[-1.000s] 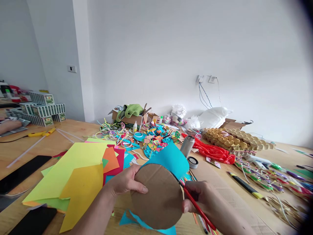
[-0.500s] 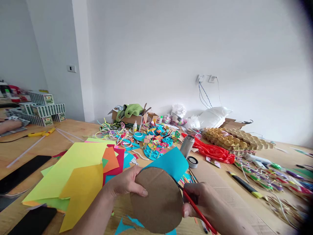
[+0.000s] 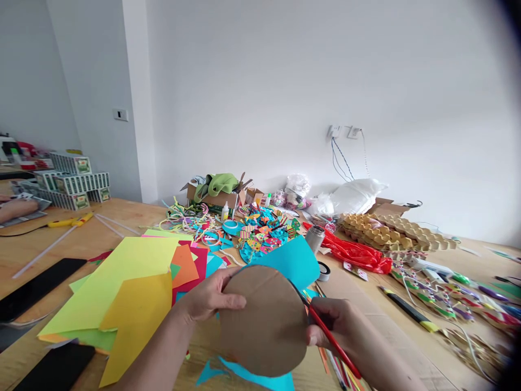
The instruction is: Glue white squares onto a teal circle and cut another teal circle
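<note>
My left hand (image 3: 220,298) grips the upper left edge of a round brown cardboard disc (image 3: 264,326), its thumb flat on the face. Behind the disc sticks out a sheet of blue paper (image 3: 288,263), held together with it. My right hand (image 3: 336,326) is closed round red-handled scissors (image 3: 331,342), whose dark blades lie at the disc's right edge, against the blue paper. Blue paper scraps (image 3: 209,373) lie below the disc on the table. Yellow paper sheets (image 3: 138,304) spread to the left of my left hand.
A metal flask (image 3: 314,239) and a tape roll (image 3: 323,271) stand behind my right hand. A utility knife (image 3: 407,309) lies to the right. Egg trays (image 3: 394,233) and a red plastic bag (image 3: 354,252) are farther back. At far left, another person's hand (image 3: 18,209) shows near stacked boxes.
The disc has risen slightly and shifted a little right with both hands. The blue paper behind it has tilted, and a longer blue strip now hangs or lies below the disc.
</note>
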Motion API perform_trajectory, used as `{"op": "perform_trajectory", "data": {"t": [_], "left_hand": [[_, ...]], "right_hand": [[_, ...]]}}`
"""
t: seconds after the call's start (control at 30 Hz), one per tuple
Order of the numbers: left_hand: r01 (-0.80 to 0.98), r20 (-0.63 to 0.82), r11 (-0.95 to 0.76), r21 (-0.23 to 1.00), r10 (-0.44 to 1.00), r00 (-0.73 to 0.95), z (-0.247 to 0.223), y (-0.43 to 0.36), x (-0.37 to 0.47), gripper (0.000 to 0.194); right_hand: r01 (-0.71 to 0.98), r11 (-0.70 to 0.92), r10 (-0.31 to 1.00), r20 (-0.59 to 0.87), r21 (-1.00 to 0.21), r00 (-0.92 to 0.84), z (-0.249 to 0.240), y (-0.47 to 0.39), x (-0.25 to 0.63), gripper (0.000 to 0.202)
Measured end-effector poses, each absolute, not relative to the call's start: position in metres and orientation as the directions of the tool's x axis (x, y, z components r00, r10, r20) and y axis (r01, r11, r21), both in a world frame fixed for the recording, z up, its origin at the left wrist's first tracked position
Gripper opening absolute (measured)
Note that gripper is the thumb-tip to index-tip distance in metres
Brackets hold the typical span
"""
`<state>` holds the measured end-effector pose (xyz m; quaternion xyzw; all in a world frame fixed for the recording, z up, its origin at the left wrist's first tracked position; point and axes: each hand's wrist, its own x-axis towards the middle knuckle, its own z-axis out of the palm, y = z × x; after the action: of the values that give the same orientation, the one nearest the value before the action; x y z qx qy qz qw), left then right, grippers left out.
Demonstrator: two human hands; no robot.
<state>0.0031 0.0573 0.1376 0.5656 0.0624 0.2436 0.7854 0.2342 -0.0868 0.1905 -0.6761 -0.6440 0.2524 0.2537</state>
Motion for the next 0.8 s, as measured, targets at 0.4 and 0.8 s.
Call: {"op": "perform_trajectory", "data": {"t": [0.4,0.8], "left_hand": [[-0.542,0.226,0.346,0.766,0.644,0.731,0.135,0.05,0.021,0.052],[-0.515,0.157,0.31,0.799,0.721,0.676,0.141,0.047,0.023,0.043]], "right_hand": [[0.56,-0.065,0.981,0.049,-0.826,0.187,0.192,-0.085,0.228,0.066],[0.578,-0.024,0.995,0.04,-0.816,0.096,0.186,-0.082,0.232,0.067]]}}
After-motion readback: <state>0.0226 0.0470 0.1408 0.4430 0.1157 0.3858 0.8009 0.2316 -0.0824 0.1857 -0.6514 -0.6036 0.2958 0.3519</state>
